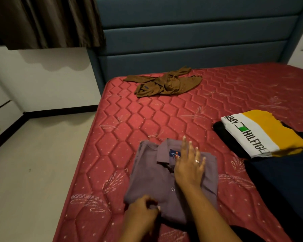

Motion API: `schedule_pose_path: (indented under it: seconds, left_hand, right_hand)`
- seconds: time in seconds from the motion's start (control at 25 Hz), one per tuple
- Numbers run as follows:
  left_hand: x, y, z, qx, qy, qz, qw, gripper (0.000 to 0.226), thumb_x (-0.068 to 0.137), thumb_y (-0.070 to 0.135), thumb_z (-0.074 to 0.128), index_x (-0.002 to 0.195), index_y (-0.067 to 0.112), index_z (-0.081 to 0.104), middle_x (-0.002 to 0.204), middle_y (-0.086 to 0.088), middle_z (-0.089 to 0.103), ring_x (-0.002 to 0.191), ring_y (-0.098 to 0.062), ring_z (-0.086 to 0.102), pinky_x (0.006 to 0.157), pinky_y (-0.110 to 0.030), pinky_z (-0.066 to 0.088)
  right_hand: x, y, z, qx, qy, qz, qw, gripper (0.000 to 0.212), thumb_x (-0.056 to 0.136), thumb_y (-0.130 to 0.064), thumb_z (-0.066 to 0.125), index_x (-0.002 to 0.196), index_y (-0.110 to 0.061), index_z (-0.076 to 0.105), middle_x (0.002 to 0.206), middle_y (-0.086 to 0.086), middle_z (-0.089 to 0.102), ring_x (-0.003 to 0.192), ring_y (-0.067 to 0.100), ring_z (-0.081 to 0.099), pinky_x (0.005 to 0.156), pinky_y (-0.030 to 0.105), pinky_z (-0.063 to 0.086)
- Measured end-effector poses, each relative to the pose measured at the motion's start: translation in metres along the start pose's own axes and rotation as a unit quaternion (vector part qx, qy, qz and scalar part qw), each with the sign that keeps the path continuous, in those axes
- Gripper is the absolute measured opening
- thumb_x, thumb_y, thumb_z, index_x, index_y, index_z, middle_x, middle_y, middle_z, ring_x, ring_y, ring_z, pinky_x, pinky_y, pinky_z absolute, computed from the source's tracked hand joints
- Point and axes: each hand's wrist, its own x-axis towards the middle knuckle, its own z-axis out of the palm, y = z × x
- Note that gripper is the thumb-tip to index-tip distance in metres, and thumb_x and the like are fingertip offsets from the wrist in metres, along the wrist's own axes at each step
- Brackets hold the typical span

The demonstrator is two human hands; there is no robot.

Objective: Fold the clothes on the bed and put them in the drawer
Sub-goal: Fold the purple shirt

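Your right hand (189, 165) lies flat, fingers straight and spread, on the smooth mauve collared shirt (147, 177), folded square at six o'clock on the quilted red mattress (129, 119), while your left hand (143, 210) pinches its seven-o'clock corner.

The bed (112, 154) is deep red, quilted in hexagons with pale dots and feathery sprigs. The shirt (147, 186) at its near edge is greyish mauve, its collar label (173, 153) blue. The garment (164, 84) near the head edge is brown. The folded top (262, 131) at the right edge is white, yellow and black, lettered black.
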Motion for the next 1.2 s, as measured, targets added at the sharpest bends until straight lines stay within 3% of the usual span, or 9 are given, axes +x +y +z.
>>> schedule_pose_path:
  seconds: [0.12,0.24,0.36,0.6,0.72,0.8,0.92,1.0,1.2]
  left_hand:
    - [0.006,0.013,-0.02,0.23,0.165,0.098,0.954,0.026,0.09,0.036,0.055,0.114,0.03,0.06,0.124,0.004,0.059,0.116,-0.019,0.053,0.091,-0.029,0.041]
    - [0.03,0.026,-0.005,0.279,0.174,0.132,0.935,0.055,0.094,0.051,0.042,0.145,0.035,0.03,0.156,-0.002,0.02,0.141,-0.026,0.02,0.11,-0.038,0.026]
    - [0.066,0.015,0.011,0.294,0.103,0.077,0.947,0.074,0.083,0.077,0.013,0.149,0.046,0.001,0.161,-0.006,-0.004,0.146,-0.032,0.002,0.115,-0.051,0.012]
    - [0.093,-0.002,0.015,0.308,0.128,0.07,0.94,0.099,0.05,0.091,-0.022,0.142,0.057,-0.012,0.161,-0.009,-0.001,0.147,-0.03,0.0,0.113,-0.057,0.007]
    - [0.104,-0.002,0.01,0.299,0.125,0.086,0.942,0.096,0.052,0.091,-0.02,0.142,0.059,-0.012,0.16,-0.012,0.002,0.147,-0.03,0.001,0.113,-0.058,0.004]
    - [0.105,-0.003,0.007,0.295,0.121,0.096,0.943,0.097,0.051,0.093,-0.017,0.142,0.061,-0.008,0.16,-0.012,0.003,0.147,-0.028,0.002,0.113,-0.058,0.004]
    - [0.1,-0.004,0.002,0.273,0.111,0.107,0.95,0.091,0.057,0.092,-0.003,0.142,0.061,0.001,0.16,-0.008,0.007,0.147,-0.024,0.004,0.114,-0.056,0.004]
    - [0.097,0.0,-0.005,0.25,0.076,0.099,0.96,0.078,0.071,0.087,0.015,0.144,0.058,0.007,0.16,-0.006,0.007,0.147,-0.023,0.003,0.114,-0.055,0.003]
    - [0.102,0.024,-0.025,0.165,0.013,0.067,0.984,0.059,0.085,0.065,0.05,0.14,0.05,0.033,0.158,-0.007,0.014,0.145,-0.027,0.01,0.115,-0.049,0.01]
  right_hand:
    - [-0.009,0.006,0.012,-0.003,-0.104,0.077,0.992,0.073,0.099,-0.052,0.031,0.145,-0.029,-0.021,0.161,0.003,0.012,0.148,0.025,0.012,0.116,0.054,0.008]
    - [-0.02,0.005,0.018,0.01,-0.146,0.085,0.986,0.073,0.09,-0.069,0.009,0.143,-0.033,-0.027,0.162,-0.001,0.004,0.149,0.021,0.005,0.115,0.054,-0.003]
    - [-0.026,0.007,0.027,-0.005,-0.166,0.041,0.985,0.081,0.073,-0.08,-0.01,0.143,-0.042,-0.028,0.161,-0.012,-0.004,0.149,0.022,-0.001,0.112,0.057,-0.01]
    - [-0.018,0.01,0.046,-0.045,-0.19,0.022,0.98,0.096,0.06,-0.087,-0.021,0.147,-0.047,-0.014,0.16,-0.016,-0.008,0.148,0.029,-0.008,0.104,0.057,-0.019]
    - [-0.014,0.009,0.044,-0.037,-0.237,0.047,0.97,0.087,0.071,-0.087,-0.003,0.148,-0.047,-0.013,0.159,-0.018,-0.008,0.148,0.026,-0.01,0.108,0.057,-0.017]
    - [-0.001,0.003,0.034,0.065,-0.246,0.119,0.96,0.074,0.087,-0.076,0.016,0.149,-0.046,-0.009,0.16,-0.018,0.001,0.149,0.019,-0.004,0.113,0.052,-0.012]
    - [0.02,0.01,0.009,0.226,-0.101,0.268,0.931,0.063,0.097,-0.055,0.031,0.152,-0.036,0.007,0.16,-0.003,0.018,0.147,0.021,0.016,0.118,0.044,0.005]
    - [0.021,0.03,-0.007,0.178,-0.047,0.329,0.926,0.068,0.096,-0.045,0.046,0.153,-0.03,0.014,0.159,0.002,0.021,0.144,0.028,0.019,0.117,0.044,0.011]
    - [0.01,0.047,-0.014,0.16,-0.15,0.406,0.887,0.09,0.084,-0.045,0.064,0.152,-0.029,0.008,0.153,0.015,0.026,0.135,0.039,0.03,0.109,0.046,0.027]
